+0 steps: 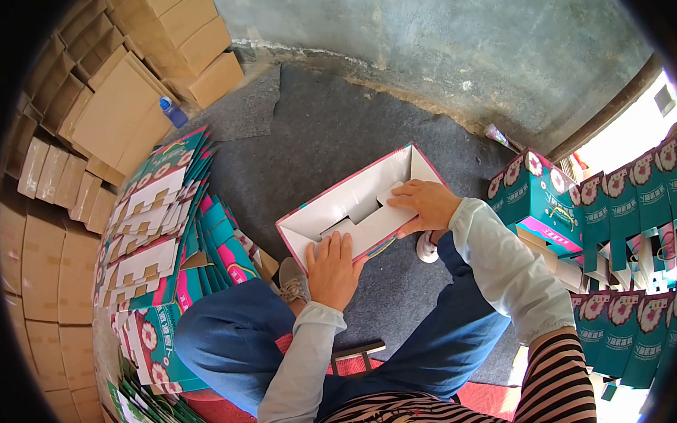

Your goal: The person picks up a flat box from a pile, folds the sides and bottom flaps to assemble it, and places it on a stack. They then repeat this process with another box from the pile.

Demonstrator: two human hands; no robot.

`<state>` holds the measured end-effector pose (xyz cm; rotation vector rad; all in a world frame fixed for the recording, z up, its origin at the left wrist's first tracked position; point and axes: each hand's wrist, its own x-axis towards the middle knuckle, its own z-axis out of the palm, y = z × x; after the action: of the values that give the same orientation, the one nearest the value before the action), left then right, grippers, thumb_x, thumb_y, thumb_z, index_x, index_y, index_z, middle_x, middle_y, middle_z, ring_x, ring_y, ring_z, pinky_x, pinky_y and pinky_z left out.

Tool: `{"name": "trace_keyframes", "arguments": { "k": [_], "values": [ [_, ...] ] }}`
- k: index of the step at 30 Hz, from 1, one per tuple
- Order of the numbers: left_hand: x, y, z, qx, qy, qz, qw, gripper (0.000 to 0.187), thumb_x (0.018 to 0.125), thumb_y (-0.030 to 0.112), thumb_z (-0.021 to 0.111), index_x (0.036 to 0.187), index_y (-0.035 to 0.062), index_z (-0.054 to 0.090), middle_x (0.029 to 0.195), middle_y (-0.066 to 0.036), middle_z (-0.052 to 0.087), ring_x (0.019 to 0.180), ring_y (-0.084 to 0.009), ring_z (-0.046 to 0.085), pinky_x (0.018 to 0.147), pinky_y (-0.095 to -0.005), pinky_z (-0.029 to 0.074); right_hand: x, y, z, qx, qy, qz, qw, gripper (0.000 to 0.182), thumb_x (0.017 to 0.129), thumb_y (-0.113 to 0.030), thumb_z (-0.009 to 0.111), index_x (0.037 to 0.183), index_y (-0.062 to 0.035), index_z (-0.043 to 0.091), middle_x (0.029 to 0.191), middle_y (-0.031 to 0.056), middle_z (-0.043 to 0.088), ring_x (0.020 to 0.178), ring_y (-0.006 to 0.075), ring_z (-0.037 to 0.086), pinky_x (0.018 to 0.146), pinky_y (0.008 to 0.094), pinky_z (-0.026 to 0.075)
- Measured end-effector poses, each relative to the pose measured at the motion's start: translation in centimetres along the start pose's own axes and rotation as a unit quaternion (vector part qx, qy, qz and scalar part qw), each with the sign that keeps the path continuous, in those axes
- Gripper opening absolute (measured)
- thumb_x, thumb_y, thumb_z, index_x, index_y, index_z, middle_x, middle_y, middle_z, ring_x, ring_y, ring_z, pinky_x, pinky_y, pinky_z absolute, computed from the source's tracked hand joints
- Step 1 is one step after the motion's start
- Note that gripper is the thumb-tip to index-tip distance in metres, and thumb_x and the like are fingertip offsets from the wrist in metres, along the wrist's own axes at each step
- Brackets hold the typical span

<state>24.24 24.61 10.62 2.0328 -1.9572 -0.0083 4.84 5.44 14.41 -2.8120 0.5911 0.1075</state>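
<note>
Above my knees is an open carton [353,194], white inside with a dark pink rim. Its bottom flaps [369,224] show inside, with dark gaps between them. At its near left corner my left hand [333,271] has its fingers over the near wall, reaching inside, thumb toward the outside. Toward the right end my right hand [428,205] grips the same wall, its fingers bent onto a raised flap. Both hands are closed on the carton. The outer faces of the carton are mostly hidden.
Flattened green and pink cartons [149,240] are piled to my left. Brown cardboard boxes [50,289] are stacked beyond them, near a blue bottle [173,113]. On my right stand an assembled green carton [545,204] and rows of similar cartons [625,201]. A grey wall [437,51] borders the dark floor.
</note>
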Motion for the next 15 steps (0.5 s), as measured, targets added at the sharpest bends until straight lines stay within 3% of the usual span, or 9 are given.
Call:
{"name": "trace_keyframes", "arguments": {
  "k": [3, 7, 10, 12, 14, 15],
  "values": [
    [-0.1, -0.1, 0.0, -0.006, 0.008, 0.004, 1.000, 0.052, 0.084, 0.038, 0.060, 0.121, 0.0024, 0.053, 0.122, -0.015, 0.054, 0.115, -0.0299, 0.047, 0.100, -0.0483, 0.030, -0.1, 0.2, 0.4, 0.014, -0.007, 0.003, 1.000, 0.071, 0.067, -0.054, 0.070, 0.118, -0.0065, 0.058, 0.126, 0.0124, 0.053, 0.117, 0.0291, 0.048, 0.096, 0.0388, 0.041],
    [-0.1, 0.2, -0.9, -0.054, 0.044, 0.003, 0.998, 0.047, 0.085, 0.033, 0.060, 0.119, 0.0018, 0.053, 0.120, -0.017, 0.052, 0.113, -0.0323, 0.048, 0.098, -0.0467, 0.032, -1.0, -0.4, -0.5, 0.069, 0.068, 0.021, 0.995, 0.055, 0.073, -0.048, 0.069, 0.107, -0.0057, 0.061, 0.114, 0.0131, 0.058, 0.107, 0.0315, 0.055, 0.091, 0.0382, 0.043],
    [-0.4, -1.6, -1.8, -0.167, 0.231, 0.008, 0.959, 0.049, 0.080, 0.030, 0.064, 0.118, 0.0007, 0.052, 0.119, -0.017, 0.051, 0.112, -0.0322, 0.047, 0.096, -0.0460, 0.034, -1.7, -0.1, -1.8, 0.153, 0.173, 0.112, 0.967, 0.044, 0.079, -0.043, 0.064, 0.100, -0.0039, 0.063, 0.105, 0.0142, 0.061, 0.099, 0.0334, 0.058, 0.088, 0.0380, 0.044],
    [-0.5, -4.8, -0.6, -0.268, 0.266, -0.174, 0.910, 0.051, 0.082, 0.032, 0.062, 0.120, -0.0001, 0.051, 0.119, -0.017, 0.052, 0.112, -0.0321, 0.047, 0.095, -0.0449, 0.034, -1.8, 1.5, -1.4, 0.162, 0.290, 0.201, 0.922, 0.042, 0.085, -0.041, 0.058, 0.099, -0.0019, 0.064, 0.102, 0.0159, 0.063, 0.096, 0.0347, 0.059, 0.087, 0.0382, 0.044],
    [-0.4, -10.1, 3.0, -0.365, 0.246, -0.343, 0.830, 0.067, 0.084, 0.055, 0.053, 0.123, 0.0010, 0.051, 0.122, -0.016, 0.052, 0.110, -0.0310, 0.048, 0.091, -0.0472, 0.036, -1.1, 6.1, 1.2, 0.264, 0.335, 0.285, 0.858, 0.047, 0.089, -0.044, 0.051, 0.099, -0.0005, 0.065, 0.102, 0.0154, 0.065, 0.096, 0.0317, 0.061, 0.086, 0.0373, 0.044],
    [-0.5, -12.1, 3.6, -0.439, 0.151, -0.415, 0.782, 0.075, 0.082, 0.063, 0.047, 0.124, 0.0015, 0.051, 0.124, -0.016, 0.052, 0.111, -0.0310, 0.048, 0.091, -0.0484, 0.037, -0.5, 8.0, 2.6, 0.314, 0.355, 0.323, 0.819, 0.050, 0.091, -0.046, 0.047, 0.100, 0.0002, 0.065, 0.101, 0.0151, 0.066, 0.095, 0.0303, 0.061, 0.086, 0.0368, 0.045]
  ]
}}
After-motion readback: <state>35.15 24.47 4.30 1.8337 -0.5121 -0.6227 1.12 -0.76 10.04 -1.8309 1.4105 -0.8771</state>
